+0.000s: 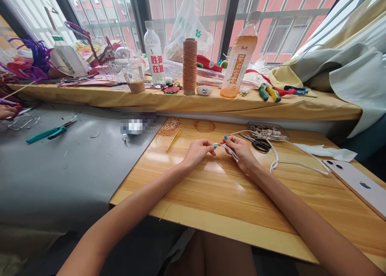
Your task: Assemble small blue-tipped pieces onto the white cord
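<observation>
Over the middle of the wooden table [193, 187], my two hands are close together at a small piece of white cord [228, 148]. My left hand [201, 150] pinches its left end between thumb and finger. My right hand [240, 151] is closed around the cord's right part, with strands showing below the fingers. A small copper-coloured bit shows between the fingertips; its details are too small to tell. Just right of my right hand lie black-handled scissors [261, 146] and a longer white cord [275, 159]. A coil of copper wire [204, 126] lies behind my hands.
A yellow stick [173, 141] and wire scraps [169, 127] lie at left, a bead tray [268, 131], tissue [328, 151] and phone [358, 183] at right. Teal pliers [51, 133] rest on the grey table. Bottles and a thread spool [189, 67] stand on the ledge. Another person's hand shows far left.
</observation>
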Demonstrator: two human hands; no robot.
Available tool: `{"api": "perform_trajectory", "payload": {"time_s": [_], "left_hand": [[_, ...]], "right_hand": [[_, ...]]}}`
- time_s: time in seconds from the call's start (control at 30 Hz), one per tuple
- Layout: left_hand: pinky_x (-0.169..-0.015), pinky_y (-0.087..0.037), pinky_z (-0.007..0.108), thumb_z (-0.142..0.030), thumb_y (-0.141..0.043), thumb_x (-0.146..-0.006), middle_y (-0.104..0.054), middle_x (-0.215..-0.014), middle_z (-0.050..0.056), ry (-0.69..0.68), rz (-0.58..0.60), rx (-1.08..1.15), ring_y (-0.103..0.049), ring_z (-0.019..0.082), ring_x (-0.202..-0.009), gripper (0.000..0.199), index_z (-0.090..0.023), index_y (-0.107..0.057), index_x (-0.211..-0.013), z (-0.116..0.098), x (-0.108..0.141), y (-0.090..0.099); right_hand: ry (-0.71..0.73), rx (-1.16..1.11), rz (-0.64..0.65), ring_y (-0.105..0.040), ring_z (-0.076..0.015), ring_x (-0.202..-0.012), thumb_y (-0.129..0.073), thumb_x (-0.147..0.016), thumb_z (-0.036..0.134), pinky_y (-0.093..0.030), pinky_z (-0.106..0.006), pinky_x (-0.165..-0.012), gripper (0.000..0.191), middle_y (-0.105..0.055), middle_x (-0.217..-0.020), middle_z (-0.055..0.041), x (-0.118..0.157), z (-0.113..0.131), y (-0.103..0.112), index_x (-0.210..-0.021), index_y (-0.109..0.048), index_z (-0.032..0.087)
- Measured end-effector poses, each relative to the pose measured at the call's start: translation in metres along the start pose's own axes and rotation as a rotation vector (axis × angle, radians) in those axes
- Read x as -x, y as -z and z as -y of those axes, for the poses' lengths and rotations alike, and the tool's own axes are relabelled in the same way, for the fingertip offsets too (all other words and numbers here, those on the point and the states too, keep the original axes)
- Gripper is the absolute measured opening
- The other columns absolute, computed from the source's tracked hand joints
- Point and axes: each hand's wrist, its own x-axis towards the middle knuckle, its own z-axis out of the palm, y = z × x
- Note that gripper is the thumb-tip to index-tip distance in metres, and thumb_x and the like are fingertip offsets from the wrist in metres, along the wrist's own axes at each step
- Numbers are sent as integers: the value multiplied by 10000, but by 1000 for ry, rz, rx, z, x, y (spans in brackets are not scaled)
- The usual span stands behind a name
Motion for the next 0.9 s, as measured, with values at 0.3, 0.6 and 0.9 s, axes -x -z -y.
{"api": "perform_trajectory", "payload": {"time_s": [0.3, 0.6, 0.9], "left_hand": [[-624, -349, 207, -204, -483, -645, -584, -546, -16, -86, 73, -50, -501, 108, -597, 101, -152, -560, -603, -3, 2, 0], [-423, -229, 182, -203, -497, -615, -465, -442, -44, 66, 43, 190, -317, 41, -389, 110, -131, -509, -533, -3, 3, 0], [-388, -235, 170, -288, -473, -729, -412, -518, -61, -9, -82, 213, -299, 34, -378, 142, -148, -496, -737, -7, 1, 5]], "right_hand": [[36, 173, -106, -347, -85, -415, -571, -556, 565, -247, -224, -411, 393, -433, -479, 45, -7, -15, 10, -611, -457, 192], [180, 715, -224, -440, -129, -542, -434, -712, 364, -302, -254, -529, 199, -527, -582, -4, -7, -16, 16, -613, -447, 192], [89, 441, -48, -441, -105, -484, -517, -640, 443, -333, -240, -488, 267, -507, -541, 18, -15, -17, 29, -625, -468, 182]]}}
